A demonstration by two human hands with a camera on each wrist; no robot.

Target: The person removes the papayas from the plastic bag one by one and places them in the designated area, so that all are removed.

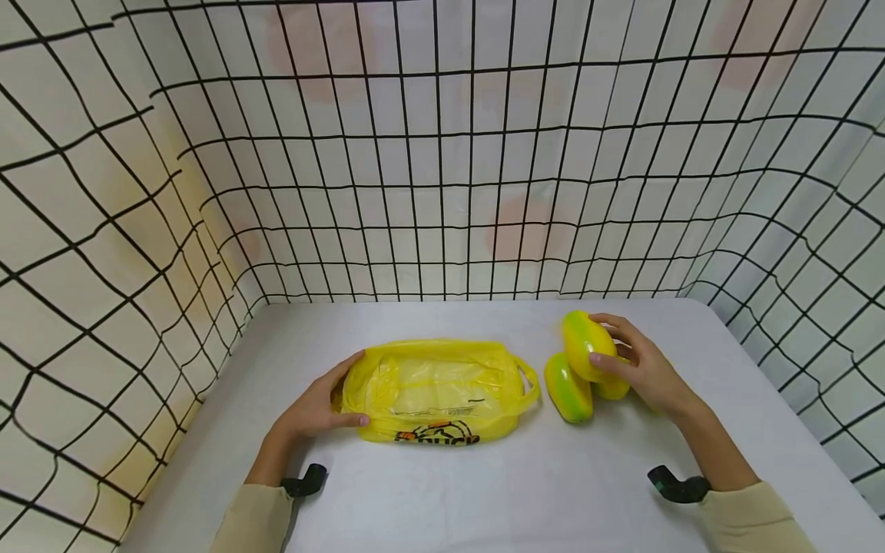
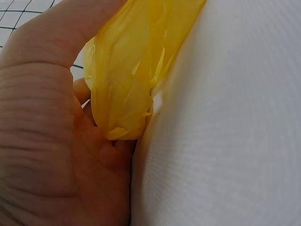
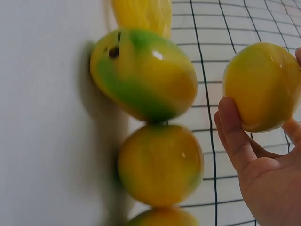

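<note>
My left hand (image 1: 314, 403) grips the left end of a yellow plastic bag (image 1: 508, 415), thumb at its near side and fingers round the far side. The bag lies with its mouth spread upward, a handle loop at its right end and black lettering on its near side. My right hand (image 1: 646, 372) holds a yellow-green mango (image 1: 584, 342) between thumb and fingers, raised over the others. Beneath it lie a mango (image 1: 568, 390) with a green stripe and another mango (image 1: 611, 386), partly hidden by the hand. In the right wrist view, the held mango (image 3: 261, 87) is apart from the row of mangoes (image 3: 143, 75).
A white cloth (image 1: 484, 491) covers the table. Black wire mesh (image 1: 435, 184) stands along the back and both sides, with white sheeting behind it. A black wrist mount (image 1: 304, 481) sits at the left cuff and a similar black mount (image 1: 679, 486) at the right.
</note>
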